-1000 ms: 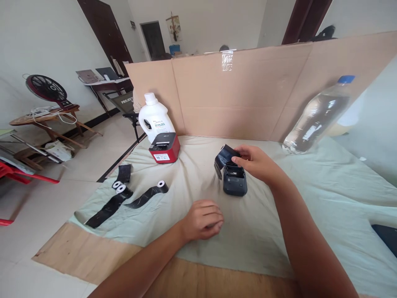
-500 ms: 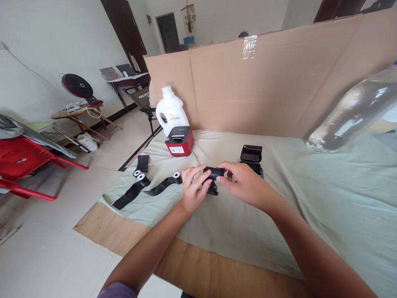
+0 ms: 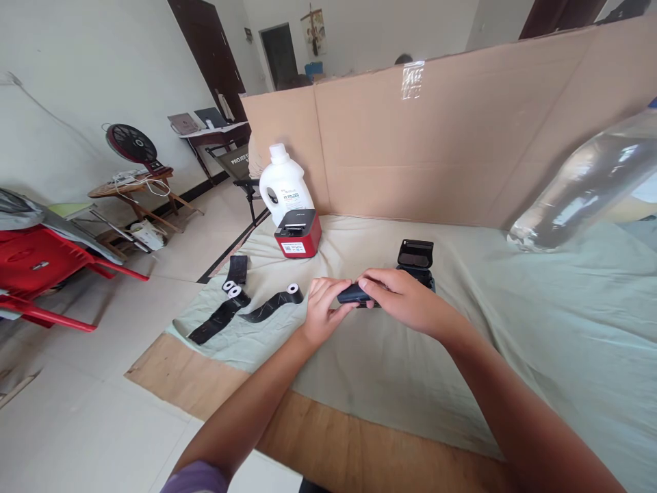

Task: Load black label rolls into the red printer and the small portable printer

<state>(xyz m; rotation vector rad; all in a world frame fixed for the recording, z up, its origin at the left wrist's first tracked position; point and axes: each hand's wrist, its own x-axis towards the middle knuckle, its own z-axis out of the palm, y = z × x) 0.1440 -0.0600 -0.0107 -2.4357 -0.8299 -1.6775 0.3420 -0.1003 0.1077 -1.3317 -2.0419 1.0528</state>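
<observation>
Both hands are closed round a black roll (image 3: 352, 294) above the cloth. My left hand (image 3: 323, 308) grips its left end between fingers and thumb. From the other side my right hand (image 3: 393, 294) pinches it, its fingers partly covering the right end. A dark edge shows below the roll, too hidden to make out. Just beyond my right hand stands a small black device (image 3: 415, 257) with its lid up. To the left, several black rolls with white cores (image 3: 292, 293) lie partly unrolled on the cloth. Behind them sits a red and black label printer (image 3: 298, 234).
A white detergent bottle (image 3: 285, 181) stands behind the printer, against a cardboard wall (image 3: 410, 150). A large clear bottle (image 3: 580, 192) leans at the right. The pale green cloth (image 3: 410, 383) covers a wooden table (image 3: 328, 424). A red chair (image 3: 46, 267) stands on the floor at left.
The black roll has turned in my hands, and its hanging loose part has mostly gone from sight beneath it. My right hand has moved slightly left, further over the roll.
</observation>
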